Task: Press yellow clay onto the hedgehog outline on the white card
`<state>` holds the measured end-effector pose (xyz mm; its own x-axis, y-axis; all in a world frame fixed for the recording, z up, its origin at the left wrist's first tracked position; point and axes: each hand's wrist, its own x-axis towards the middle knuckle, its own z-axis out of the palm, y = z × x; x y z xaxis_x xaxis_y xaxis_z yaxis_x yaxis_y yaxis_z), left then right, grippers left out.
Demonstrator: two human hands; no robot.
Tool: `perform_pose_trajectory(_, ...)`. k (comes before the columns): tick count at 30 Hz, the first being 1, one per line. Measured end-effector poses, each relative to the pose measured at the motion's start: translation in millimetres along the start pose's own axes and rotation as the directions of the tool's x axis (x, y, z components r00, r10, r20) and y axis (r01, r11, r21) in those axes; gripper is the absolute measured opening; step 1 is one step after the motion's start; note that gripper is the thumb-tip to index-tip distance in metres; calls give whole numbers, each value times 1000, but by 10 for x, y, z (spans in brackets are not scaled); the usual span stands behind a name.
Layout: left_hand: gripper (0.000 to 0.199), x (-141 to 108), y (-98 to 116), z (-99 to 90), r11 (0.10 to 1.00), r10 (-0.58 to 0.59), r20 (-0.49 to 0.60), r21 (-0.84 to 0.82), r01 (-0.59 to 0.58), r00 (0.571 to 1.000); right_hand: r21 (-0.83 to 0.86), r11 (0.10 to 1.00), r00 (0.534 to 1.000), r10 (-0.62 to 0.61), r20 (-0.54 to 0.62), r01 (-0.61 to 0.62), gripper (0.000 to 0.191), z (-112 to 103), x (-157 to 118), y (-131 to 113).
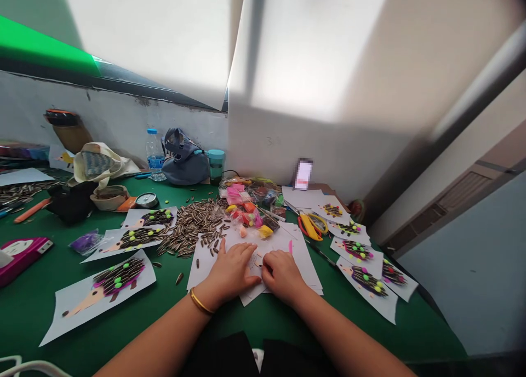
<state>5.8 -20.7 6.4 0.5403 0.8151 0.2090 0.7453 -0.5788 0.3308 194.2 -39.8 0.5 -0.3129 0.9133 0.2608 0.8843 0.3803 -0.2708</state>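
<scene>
My left hand (pixel 234 270), a gold bangle at its wrist, lies flat with fingers spread on white paper sheets (pixel 304 270). Close beside it my right hand (pixel 282 273) is closed, knuckles up, over the same sheets; its fingertips and whatever they hold are hidden. A small piece of paper with peach and dark bits (pixel 257 261) shows between the hands, largely covered. Loose striped sunflower seeds (pixel 213 244) lie on the sheets left of my left hand, spilling from a larger seed pile (pixel 191 223). A pink strip (pixel 291 247) rests beyond my right hand.
Hedgehog pictures made with seeds stand left (pixel 119 281) and right (pixel 365 281) on the green table (pixel 176 322). Bags of coloured clay (pixel 246 212), yellow scissors (pixel 311 227) and a dark pen (pixel 322 253) lie ahead. A bottle (pixel 154 158), blue bag (pixel 184 160) and phone (pixel 303 174) stand behind.
</scene>
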Motion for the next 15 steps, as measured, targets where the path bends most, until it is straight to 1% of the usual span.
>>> perform_pose_trajectory(7,69,9,-5,13,1000,-6,7,-7,6,1000,-27,1000,1000,-16,15,16,9,24,9,-2)
perform_pose_trajectory(15,69,3,-8,20,1000,-7,1,-18,7,1000,-66,998,998,-16,55,19,8,-18,39,-30)
